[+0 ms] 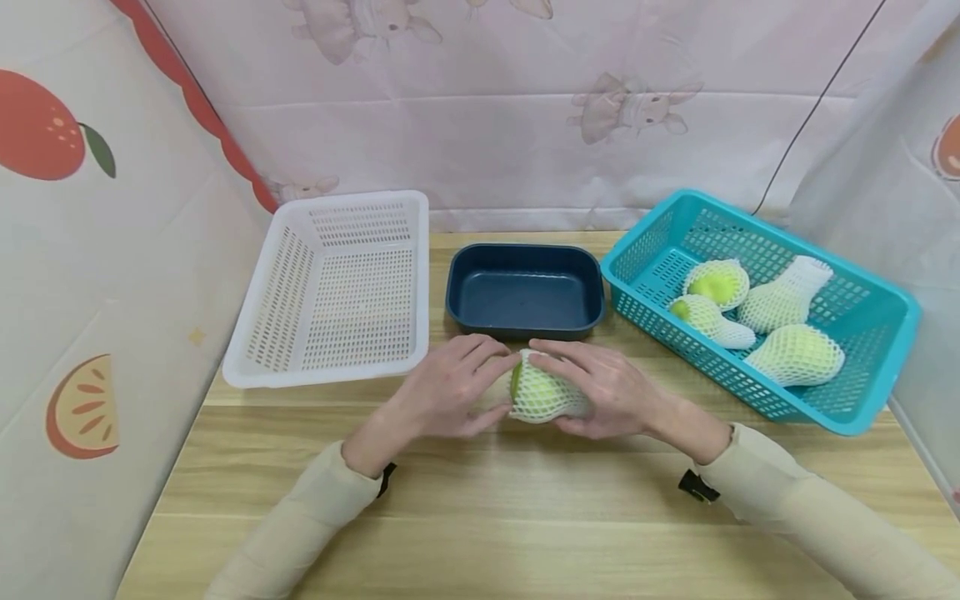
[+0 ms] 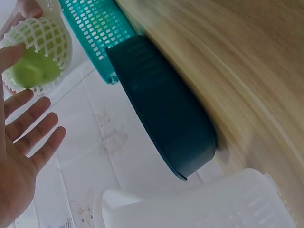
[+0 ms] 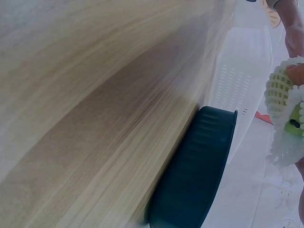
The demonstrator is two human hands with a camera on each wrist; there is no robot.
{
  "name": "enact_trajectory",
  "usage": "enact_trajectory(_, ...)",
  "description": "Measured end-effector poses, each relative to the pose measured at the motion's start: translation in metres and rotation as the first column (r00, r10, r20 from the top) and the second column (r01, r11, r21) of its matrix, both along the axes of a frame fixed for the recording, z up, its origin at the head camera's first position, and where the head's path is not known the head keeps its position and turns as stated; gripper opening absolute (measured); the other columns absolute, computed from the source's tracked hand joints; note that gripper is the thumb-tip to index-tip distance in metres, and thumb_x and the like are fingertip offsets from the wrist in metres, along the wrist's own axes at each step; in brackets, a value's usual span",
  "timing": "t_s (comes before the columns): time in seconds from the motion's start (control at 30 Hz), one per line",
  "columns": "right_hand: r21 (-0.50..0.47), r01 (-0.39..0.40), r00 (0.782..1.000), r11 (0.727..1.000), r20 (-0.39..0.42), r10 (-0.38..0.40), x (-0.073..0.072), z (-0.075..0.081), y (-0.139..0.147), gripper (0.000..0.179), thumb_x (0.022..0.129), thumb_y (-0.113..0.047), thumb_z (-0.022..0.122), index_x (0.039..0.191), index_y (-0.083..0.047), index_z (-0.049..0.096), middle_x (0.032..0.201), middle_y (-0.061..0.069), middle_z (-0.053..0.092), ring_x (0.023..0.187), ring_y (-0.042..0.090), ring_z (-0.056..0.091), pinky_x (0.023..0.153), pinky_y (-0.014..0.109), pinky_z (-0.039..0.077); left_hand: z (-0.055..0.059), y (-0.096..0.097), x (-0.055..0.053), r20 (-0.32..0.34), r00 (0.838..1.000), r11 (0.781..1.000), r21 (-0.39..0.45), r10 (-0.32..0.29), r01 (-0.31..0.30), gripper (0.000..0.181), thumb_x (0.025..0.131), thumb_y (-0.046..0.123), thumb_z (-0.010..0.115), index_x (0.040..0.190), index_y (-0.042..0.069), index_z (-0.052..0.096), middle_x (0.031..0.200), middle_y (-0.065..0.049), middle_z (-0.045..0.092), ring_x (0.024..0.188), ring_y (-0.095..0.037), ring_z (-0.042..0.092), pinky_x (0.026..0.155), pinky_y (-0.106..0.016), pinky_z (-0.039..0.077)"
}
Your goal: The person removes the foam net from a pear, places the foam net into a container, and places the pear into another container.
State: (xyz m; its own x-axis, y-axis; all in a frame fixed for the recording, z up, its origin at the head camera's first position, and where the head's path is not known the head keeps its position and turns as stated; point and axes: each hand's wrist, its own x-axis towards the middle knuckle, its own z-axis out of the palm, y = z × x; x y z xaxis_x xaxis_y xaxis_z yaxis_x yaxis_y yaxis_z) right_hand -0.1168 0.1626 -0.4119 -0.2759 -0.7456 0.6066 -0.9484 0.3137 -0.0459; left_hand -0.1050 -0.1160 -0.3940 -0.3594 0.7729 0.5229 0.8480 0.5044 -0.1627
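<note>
Over the table in the head view, my right hand grips a round green fruit wrapped in a white foam net. The net hangs past the fruit toward the right palm. My left hand is at the fruit's bare left end. In the left wrist view, the left hand has its fingers spread and mostly straight, with thumb and index finger close to the fruit. Whether they touch it is hard to tell. The right wrist view catches the netted fruit at its right edge; a dark spot marks the exposed green end.
A dark blue tub stands just behind the hands. To its left is a white slotted basket; to its right, a teal basket holds several green fruits in foam nets. Printed cloth walls enclose the wooden table.
</note>
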Motion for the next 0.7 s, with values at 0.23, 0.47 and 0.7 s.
enact_trajectory(0.23, 0.014, -0.007, 1.0, 1.0, 0.0, 0.007, -0.0005, 0.0007, 0.0, 0.104, 0.053, -0.034, 0.103, 0.14, -0.001, 0.058, 0.141, 0.022, 0.065, 0.119, 0.033, 0.071, 0.089, 0.045, 0.065, -0.0003, 0.0027, 0.0013, -0.005, 1.0, 1.0, -0.014, 0.015, -0.015, 0.061, 0.081, 0.049, 0.081, 0.124, 0.007, 0.071, 0.114, -0.004, 0.074, 0.105, -0.02, 0.069, 0.094, -0.03, 0.06)
enact_trajectory(0.47, 0.012, -0.017, 1.0, 1.0, 0.003, 0.017, -0.0004, 0.0019, -0.0017, 0.102, 0.056, -0.033, 0.103, 0.141, 0.001, 0.058, 0.143, 0.024, 0.064, 0.122, 0.034, 0.071, 0.091, 0.046, 0.065, -0.0024, 0.0059, 0.0021, -0.045, 0.998, 0.998, -0.033, 0.051, -0.053, 0.067, 0.077, 0.052, 0.083, 0.124, 0.007, 0.072, 0.116, -0.005, 0.075, 0.105, -0.02, 0.069, 0.094, -0.029, 0.059)
enact_trajectory(0.7, 0.006, -0.028, 0.999, 1.0, -0.022, 0.029, -0.0015, 0.0008, -0.0031, 0.108, 0.054, -0.032, 0.102, 0.145, 0.003, 0.056, 0.142, 0.025, 0.064, 0.12, 0.033, 0.071, 0.089, 0.045, 0.065, -0.0038, 0.0079, 0.0036, -0.07, 0.994, 0.996, -0.025, 0.082, -0.083, 0.074, 0.072, 0.056, 0.085, 0.124, 0.006, 0.072, 0.115, -0.005, 0.075, 0.105, -0.02, 0.069, 0.093, -0.029, 0.06)
